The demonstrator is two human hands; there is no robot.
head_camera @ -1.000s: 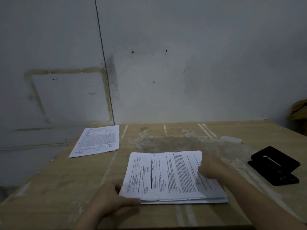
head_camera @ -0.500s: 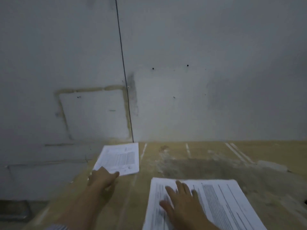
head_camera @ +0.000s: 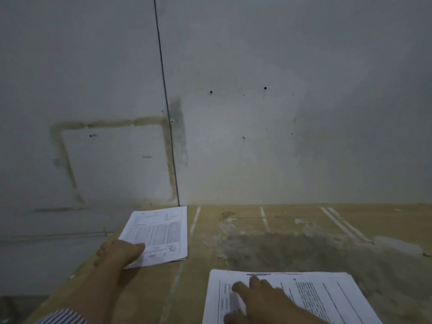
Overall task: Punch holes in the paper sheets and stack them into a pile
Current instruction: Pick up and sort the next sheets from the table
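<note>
A thick stack of printed sheets (head_camera: 327, 298) lies on the wooden table at the lower right. My right hand (head_camera: 259, 298) rests flat on its left part with the fingers spread and straight. A thinner pile of printed sheets (head_camera: 163, 232) lies at the table's far left, close to the wall. My left hand (head_camera: 119, 252) reaches to that pile, and its fingers lie over the near left corner; the thumb is hidden. The hole punch is out of view.
The wooden table (head_camera: 292, 249) is worn, with white scratch lines and a grey scuffed patch in the middle. A grey wall (head_camera: 257, 136) rises right behind it. The table's left edge (head_camera: 77, 274) runs diagonally just beside my left forearm.
The view has swung up and left, so the black hole punch has dropped out of view. My left hand went from the big stack to the far-left pile. My right hand now lies flat.
</note>
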